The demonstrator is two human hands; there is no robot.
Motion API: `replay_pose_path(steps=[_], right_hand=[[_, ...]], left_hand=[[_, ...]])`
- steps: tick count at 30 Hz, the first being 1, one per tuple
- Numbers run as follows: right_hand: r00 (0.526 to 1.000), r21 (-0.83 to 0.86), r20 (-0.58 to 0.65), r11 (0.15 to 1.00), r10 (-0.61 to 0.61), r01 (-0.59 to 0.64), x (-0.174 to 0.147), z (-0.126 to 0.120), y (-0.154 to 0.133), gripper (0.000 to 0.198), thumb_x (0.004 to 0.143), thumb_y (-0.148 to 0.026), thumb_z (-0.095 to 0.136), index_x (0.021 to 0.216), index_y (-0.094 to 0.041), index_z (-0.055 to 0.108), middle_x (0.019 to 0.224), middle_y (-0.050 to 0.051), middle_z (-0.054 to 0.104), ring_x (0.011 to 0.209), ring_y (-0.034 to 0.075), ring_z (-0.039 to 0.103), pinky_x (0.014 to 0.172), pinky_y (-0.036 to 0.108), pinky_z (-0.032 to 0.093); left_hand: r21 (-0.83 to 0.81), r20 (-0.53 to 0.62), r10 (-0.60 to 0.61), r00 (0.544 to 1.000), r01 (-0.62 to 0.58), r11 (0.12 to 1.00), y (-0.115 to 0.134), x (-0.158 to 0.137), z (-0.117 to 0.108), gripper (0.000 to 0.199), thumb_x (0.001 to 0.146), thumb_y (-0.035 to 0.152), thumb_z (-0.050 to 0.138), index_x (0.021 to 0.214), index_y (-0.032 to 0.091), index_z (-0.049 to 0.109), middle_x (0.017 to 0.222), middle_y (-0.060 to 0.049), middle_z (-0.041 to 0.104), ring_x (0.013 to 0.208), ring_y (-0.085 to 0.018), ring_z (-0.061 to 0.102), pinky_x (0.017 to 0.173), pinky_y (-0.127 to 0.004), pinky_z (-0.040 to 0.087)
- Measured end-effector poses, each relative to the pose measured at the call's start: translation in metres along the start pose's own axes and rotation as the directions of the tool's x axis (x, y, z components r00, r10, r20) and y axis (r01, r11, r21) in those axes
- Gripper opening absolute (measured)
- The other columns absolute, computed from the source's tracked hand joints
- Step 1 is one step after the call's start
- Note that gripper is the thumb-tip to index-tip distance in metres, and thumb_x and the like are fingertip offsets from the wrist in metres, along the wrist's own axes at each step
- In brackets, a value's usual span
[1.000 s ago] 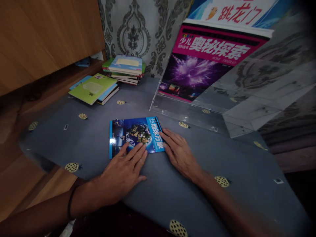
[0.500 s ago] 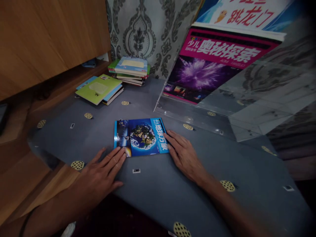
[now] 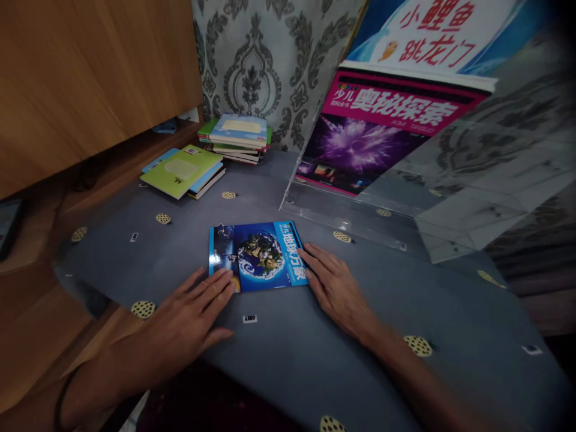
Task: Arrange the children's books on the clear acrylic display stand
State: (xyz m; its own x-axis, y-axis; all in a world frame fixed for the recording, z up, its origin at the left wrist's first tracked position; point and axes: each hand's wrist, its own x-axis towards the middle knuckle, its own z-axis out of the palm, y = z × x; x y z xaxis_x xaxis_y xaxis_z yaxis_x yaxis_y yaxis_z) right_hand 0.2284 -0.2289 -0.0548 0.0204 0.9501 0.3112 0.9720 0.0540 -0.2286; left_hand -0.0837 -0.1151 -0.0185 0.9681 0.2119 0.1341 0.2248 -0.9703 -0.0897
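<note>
A blue book with a picture of the Earth on its cover lies closed and flat on the grey tablecloth, its title turned sideways. My left hand rests with fingers stretched out, the fingertips on the book's lower left corner and the thumb apart. At the opposite end, my right hand lies flat with its fingertips on the book's right edge. Neither hand grips the book.
A clear acrylic stand at the back right holds a magenta-and-purple book and a blue-and-white book above it. At the back left are a book stack and a green book on others. A wooden cabinet borders the left.
The view has tilted slightly, so the scene sits a little lower in the picture. My left hand has edged slightly right over the book's corner; my right hand stays at its right edge.
</note>
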Motion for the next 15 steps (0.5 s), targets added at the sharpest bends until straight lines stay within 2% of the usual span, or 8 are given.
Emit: replay_pose_path(steps=[6,15], right_hand=[[1.000,0.010,0.000,1.000,0.000,0.000,0.000,0.000,0.001,0.048,0.105,-0.033,0.032,0.148,-0.023,0.048,0.143,0.014,0.058,0.135,0.030,0.052,0.105,0.055,0.047],[1.000,0.033,0.007,0.999,0.021,-0.022,0.001,-0.003,-0.002,0.046,0.105,-0.033,0.033,0.147,-0.023,0.050,0.145,0.013,0.057,0.136,0.030,0.051,0.107,0.055,0.046]], left_hand=[[-0.044,0.016,-0.092,0.996,0.092,0.995,-0.023,0.031,0.015,0.064,0.105,0.055,0.023,0.148,0.014,0.044,0.155,-0.013,0.044,0.144,-0.025,0.043,0.117,-0.047,0.037],[-0.046,0.063,-0.159,0.985,0.162,0.986,-0.064,0.072,0.020,0.060,0.106,0.050,0.027,0.150,0.012,0.041,0.158,-0.016,0.041,0.146,-0.027,0.038,0.117,-0.047,0.034]])
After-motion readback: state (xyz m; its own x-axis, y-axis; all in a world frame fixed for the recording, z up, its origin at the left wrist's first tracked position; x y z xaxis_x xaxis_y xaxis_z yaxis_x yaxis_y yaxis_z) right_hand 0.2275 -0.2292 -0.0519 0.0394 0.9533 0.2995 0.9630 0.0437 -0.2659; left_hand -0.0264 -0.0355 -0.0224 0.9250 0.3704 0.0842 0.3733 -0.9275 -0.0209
